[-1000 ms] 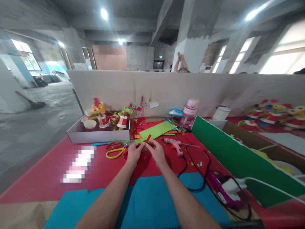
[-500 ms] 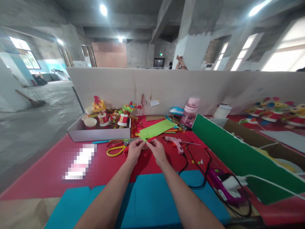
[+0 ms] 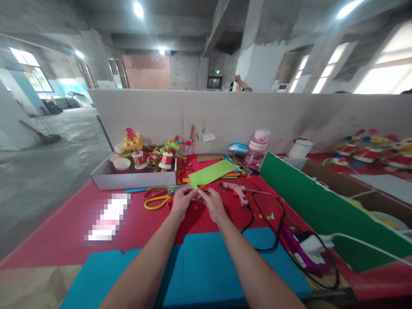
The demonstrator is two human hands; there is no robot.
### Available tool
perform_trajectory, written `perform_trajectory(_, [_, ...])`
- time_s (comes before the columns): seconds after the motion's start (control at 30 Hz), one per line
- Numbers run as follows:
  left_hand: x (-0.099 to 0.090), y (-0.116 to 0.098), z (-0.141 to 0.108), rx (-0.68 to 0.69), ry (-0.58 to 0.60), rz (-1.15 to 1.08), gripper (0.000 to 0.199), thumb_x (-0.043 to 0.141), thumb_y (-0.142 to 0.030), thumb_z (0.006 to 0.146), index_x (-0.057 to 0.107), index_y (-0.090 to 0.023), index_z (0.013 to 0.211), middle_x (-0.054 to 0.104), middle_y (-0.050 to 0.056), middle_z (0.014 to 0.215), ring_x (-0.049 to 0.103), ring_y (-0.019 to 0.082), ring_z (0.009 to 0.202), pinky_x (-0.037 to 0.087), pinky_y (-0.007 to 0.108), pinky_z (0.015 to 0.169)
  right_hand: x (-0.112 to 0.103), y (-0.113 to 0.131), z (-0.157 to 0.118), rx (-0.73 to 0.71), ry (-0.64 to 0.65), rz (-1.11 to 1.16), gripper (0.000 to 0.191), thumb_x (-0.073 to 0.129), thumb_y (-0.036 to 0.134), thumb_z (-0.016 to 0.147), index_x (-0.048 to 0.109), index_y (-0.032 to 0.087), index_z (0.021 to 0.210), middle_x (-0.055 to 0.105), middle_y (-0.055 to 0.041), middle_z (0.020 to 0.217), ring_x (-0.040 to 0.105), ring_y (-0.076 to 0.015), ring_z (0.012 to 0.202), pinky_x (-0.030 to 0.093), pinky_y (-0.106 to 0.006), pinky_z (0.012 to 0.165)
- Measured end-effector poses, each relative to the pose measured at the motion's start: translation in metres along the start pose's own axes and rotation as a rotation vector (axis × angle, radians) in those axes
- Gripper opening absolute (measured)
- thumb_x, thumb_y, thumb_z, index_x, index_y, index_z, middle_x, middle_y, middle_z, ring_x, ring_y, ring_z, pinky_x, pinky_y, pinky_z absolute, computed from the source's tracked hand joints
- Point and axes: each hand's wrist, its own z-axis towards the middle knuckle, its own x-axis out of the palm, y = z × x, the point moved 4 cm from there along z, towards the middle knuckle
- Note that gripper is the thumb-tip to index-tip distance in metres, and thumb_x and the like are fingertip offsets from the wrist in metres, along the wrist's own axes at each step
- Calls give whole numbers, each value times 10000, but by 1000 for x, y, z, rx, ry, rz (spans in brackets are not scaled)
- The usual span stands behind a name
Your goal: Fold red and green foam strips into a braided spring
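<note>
My left hand (image 3: 183, 201) and my right hand (image 3: 211, 203) meet over the red table cover (image 3: 128, 223), fingertips nearly touching. Both are pinched around a small light green piece (image 3: 195, 186), which the fingers largely hide. Just beyond them lies a bright green paper sheet (image 3: 214, 171). Left of my left hand are scissors with yellow and red handles (image 3: 156, 202). A pink glue gun (image 3: 237, 192) rests to the right of my right hand. Blue sheets (image 3: 206, 266) lie beneath my forearms.
A white box (image 3: 135, 181) with cups and colourful figures stands at the back left. At right are a green-sided box (image 3: 315, 206), a purple power strip (image 3: 304, 253) and black cables. A pink bottle (image 3: 257, 148) stands near the partition (image 3: 154, 111), with another person's hand (image 3: 237, 79) above it.
My hands stay together in nearly the same place, with the fingers shifted slightly around the small piece. The person's hand beyond the partition has moved a little left.
</note>
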Motion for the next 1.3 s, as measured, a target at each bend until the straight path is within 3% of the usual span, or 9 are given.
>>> perform_trajectory(0.37, [2, 1, -1, -8, 30, 10, 286, 775, -376, 614, 671, -127, 709, 571, -17, 533, 460, 68, 498, 345, 200, 523, 1, 4, 1, -99, 6, 32, 263, 761, 383, 615, 626, 210, 760, 635, 18, 667, 590, -147, 622, 493, -294, 657])
perform_trajectory(0.63, [5, 0, -2, 0, 107, 2, 304, 806, -341, 590, 664, -128, 755, 636, 14, 637, 521, 83, 562, 376, 200, 551, -3, 2, 2, -145, -23, 31, 250, 744, 386, 646, 643, 205, 784, 643, 8, 670, 588, -149, 637, 471, -275, 631])
perform_trajectory(1.07, [6, -1, -3, -23, 66, -65, 303, 794, -342, 579, 643, -127, 730, 592, 1, 592, 475, 75, 516, 356, 214, 534, -2, 6, 0, -141, -35, -46, 332, 747, 469, 625, 656, 200, 797, 667, -21, 728, 609, -175, 683, 504, -314, 687])
perform_trajectory(1.3, [2, -5, -2, -14, 5, -30, 271, 785, -318, 573, 624, -128, 681, 542, -28, 528, 439, 65, 480, 327, 206, 505, -11, 14, 3, -212, -89, -260, 307, 699, 489, 679, 650, 195, 752, 641, -8, 629, 593, -173, 620, 471, -294, 624])
